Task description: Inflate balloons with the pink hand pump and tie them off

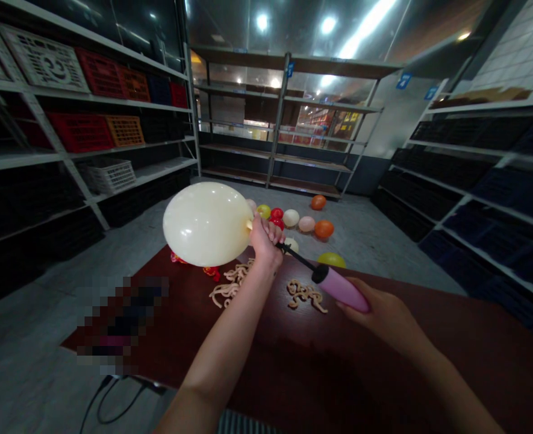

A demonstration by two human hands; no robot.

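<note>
A large cream balloon (207, 224), well inflated, points its neck toward my left hand (266, 238). That hand is closed round the balloon's neck and the front end of a hand pump. My right hand (374, 304) grips the pump's pink barrel (342, 289) from its rear end. Between the two hands the pump's black rod (300, 259) shows. Below them on the dark red table (320, 361) lie beige uninflated balloons (230, 286) in one heap, partly behind my left forearm, and a smaller heap of them (305, 295) to the right.
Several inflated balloons, among them an orange balloon (324, 229) and a white balloon (291, 217), rest on the floor beyond the table. Red packets (212, 273) lie at its far left edge. Shelves with crates (85, 132) stand left; a rack (275, 120) stands behind. Cables (117, 404) hang at lower left.
</note>
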